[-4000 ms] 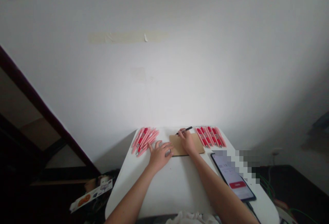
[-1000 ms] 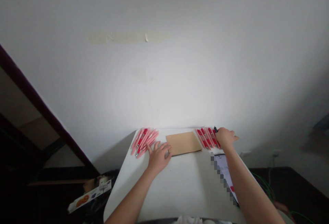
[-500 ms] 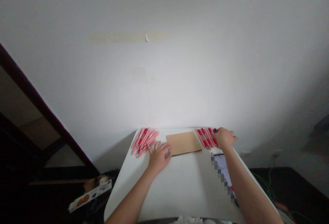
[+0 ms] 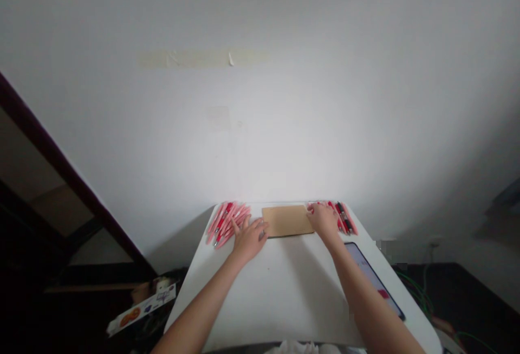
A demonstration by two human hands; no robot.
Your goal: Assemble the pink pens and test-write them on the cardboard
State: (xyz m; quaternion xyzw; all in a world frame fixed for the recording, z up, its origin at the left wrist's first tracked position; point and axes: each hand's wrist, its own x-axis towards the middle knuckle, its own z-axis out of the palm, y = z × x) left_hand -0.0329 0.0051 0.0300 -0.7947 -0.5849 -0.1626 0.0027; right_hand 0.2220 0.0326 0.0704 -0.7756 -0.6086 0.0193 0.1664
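Observation:
A small brown kraft-paper notebook point(image 4: 286, 221) lies flat near the far edge of the white table point(image 4: 276, 294). My left hand point(image 4: 249, 239) rests at its left side with the fingers spread, the thumb side touching its near left corner. Beside those fingers is a loose pile of pink and red pens point(image 4: 227, 221). At the notebook's right edge, my right hand point(image 4: 325, 221) has bent fingers closed on the border; the fingertips are partly hidden. Behind and right of that hand, a row of pink, red and black pens point(image 4: 345, 218) is partly covered.
A phone point(image 4: 377, 283) with a lit screen lies at the table's right side, partly under my right forearm. The wall point(image 4: 276, 126) stands directly behind the table. On the floor at left is a printed box point(image 4: 142, 308); green cables point(image 4: 418, 291) lie at right.
My right hand has moved left from the far end of the right pens to the notebook's right edge. The notebook now lies straighter. A black pen shows in the right row.

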